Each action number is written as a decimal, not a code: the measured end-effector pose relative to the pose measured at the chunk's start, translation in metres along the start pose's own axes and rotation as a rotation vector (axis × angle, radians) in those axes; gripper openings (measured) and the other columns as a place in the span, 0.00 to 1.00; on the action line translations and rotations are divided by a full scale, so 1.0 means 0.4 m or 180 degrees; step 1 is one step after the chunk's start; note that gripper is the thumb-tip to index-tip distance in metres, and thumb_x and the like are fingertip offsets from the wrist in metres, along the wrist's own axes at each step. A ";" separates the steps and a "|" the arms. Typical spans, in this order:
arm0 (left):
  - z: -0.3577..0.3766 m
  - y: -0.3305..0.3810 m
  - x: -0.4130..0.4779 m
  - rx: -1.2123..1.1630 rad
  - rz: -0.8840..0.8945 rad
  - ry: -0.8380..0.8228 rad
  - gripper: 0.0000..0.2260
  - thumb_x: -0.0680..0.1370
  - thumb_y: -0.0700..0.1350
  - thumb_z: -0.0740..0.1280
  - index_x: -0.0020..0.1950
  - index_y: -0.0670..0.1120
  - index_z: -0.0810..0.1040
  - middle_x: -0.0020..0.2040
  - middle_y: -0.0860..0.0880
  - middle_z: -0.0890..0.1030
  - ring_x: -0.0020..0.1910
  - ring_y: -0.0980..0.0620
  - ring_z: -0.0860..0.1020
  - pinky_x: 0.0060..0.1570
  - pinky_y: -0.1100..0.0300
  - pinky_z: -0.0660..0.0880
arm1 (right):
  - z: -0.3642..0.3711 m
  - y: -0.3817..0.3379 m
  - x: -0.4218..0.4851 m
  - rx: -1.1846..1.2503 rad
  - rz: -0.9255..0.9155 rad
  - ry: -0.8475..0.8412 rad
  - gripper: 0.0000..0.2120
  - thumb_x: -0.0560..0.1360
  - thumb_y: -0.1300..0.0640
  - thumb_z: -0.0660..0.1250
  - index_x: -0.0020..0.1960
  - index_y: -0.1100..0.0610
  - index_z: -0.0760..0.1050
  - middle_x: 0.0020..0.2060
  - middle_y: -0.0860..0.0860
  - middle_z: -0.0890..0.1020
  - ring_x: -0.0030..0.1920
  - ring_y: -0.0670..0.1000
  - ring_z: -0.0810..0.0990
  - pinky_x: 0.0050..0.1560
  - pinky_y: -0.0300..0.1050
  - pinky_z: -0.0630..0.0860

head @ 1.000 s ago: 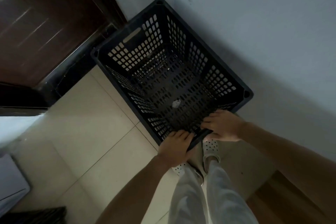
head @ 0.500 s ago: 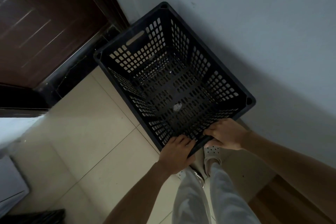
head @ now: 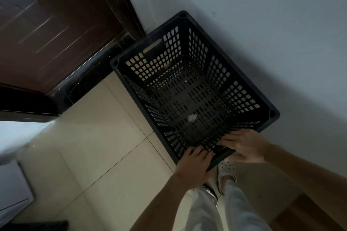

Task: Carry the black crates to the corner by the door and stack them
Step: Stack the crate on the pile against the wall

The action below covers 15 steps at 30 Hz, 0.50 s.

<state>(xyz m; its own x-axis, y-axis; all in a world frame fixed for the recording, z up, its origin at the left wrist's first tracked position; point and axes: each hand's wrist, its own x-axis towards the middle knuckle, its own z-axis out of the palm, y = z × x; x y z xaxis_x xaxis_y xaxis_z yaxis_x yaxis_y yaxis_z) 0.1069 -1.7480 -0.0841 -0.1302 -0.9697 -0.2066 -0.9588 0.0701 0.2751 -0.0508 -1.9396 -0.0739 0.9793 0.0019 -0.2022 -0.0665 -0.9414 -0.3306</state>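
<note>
Black crate (head: 193, 88) near rim under fingers (head: 201, 153) of both hands

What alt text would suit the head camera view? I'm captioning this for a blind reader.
Seen from above, a person's left hand and right hand grip the near rim of an open black crate set in the corner between a pale wall and a dark wooden door. A small white scrap lies inside the crate; cream floor tiles spread left.
</note>
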 end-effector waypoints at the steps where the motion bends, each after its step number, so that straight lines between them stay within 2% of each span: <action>1: -0.004 -0.005 -0.003 -0.0004 0.0057 -0.0036 0.19 0.78 0.60 0.57 0.57 0.48 0.76 0.49 0.51 0.82 0.54 0.49 0.78 0.55 0.55 0.76 | -0.009 -0.005 0.002 -0.0006 0.0057 -0.0106 0.30 0.76 0.30 0.49 0.61 0.47 0.77 0.52 0.44 0.82 0.49 0.47 0.82 0.46 0.43 0.80; 2: -0.009 -0.013 -0.006 0.0005 0.0116 -0.0060 0.21 0.79 0.61 0.55 0.58 0.48 0.76 0.50 0.51 0.82 0.55 0.49 0.78 0.58 0.54 0.74 | -0.021 -0.009 0.003 0.0042 0.0130 -0.0241 0.30 0.77 0.30 0.48 0.64 0.47 0.75 0.57 0.44 0.81 0.55 0.47 0.81 0.52 0.43 0.79; 4: -0.024 -0.035 -0.015 0.0009 0.0123 -0.0070 0.23 0.81 0.63 0.51 0.57 0.50 0.78 0.52 0.52 0.82 0.58 0.48 0.77 0.62 0.52 0.68 | -0.045 -0.010 0.002 0.0300 0.0369 -0.0526 0.32 0.77 0.31 0.44 0.72 0.46 0.68 0.66 0.44 0.74 0.66 0.47 0.73 0.65 0.43 0.70; 5: -0.037 -0.051 -0.022 -0.0030 0.0047 -0.0051 0.24 0.81 0.63 0.49 0.57 0.50 0.79 0.53 0.52 0.82 0.60 0.48 0.76 0.63 0.52 0.66 | -0.055 -0.009 0.004 0.0440 0.0531 -0.0587 0.32 0.78 0.31 0.43 0.74 0.46 0.64 0.69 0.44 0.70 0.69 0.46 0.69 0.68 0.42 0.65; 7: -0.066 -0.092 -0.037 -0.0057 -0.0150 0.0003 0.23 0.82 0.61 0.49 0.58 0.50 0.78 0.55 0.52 0.81 0.62 0.48 0.76 0.63 0.51 0.69 | -0.072 -0.006 0.021 0.0620 0.0830 -0.0461 0.31 0.78 0.33 0.41 0.75 0.45 0.61 0.71 0.43 0.68 0.70 0.45 0.66 0.69 0.40 0.63; 11: -0.130 -0.186 -0.058 0.0170 -0.0401 0.0112 0.17 0.82 0.56 0.52 0.58 0.50 0.77 0.56 0.51 0.80 0.61 0.47 0.77 0.61 0.52 0.74 | -0.098 -0.003 0.102 0.0756 0.1120 -0.0147 0.32 0.78 0.35 0.37 0.71 0.46 0.65 0.66 0.43 0.71 0.65 0.46 0.72 0.63 0.42 0.72; 15: -0.189 -0.264 -0.031 0.0188 -0.0607 0.0237 0.14 0.81 0.53 0.55 0.57 0.49 0.77 0.55 0.50 0.80 0.58 0.47 0.78 0.57 0.52 0.76 | -0.137 0.018 0.234 0.0709 0.0891 -0.0252 0.18 0.82 0.47 0.51 0.69 0.48 0.68 0.64 0.45 0.73 0.64 0.48 0.72 0.61 0.43 0.72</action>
<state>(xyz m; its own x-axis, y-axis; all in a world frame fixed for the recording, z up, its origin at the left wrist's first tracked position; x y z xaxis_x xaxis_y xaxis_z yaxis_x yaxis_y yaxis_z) 0.2290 -1.7612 -0.0397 0.0719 -0.9812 -0.1790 -0.9778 -0.1048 0.1816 0.0507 -1.9647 -0.0447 0.9000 -0.2113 -0.3812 -0.3785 -0.8126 -0.4432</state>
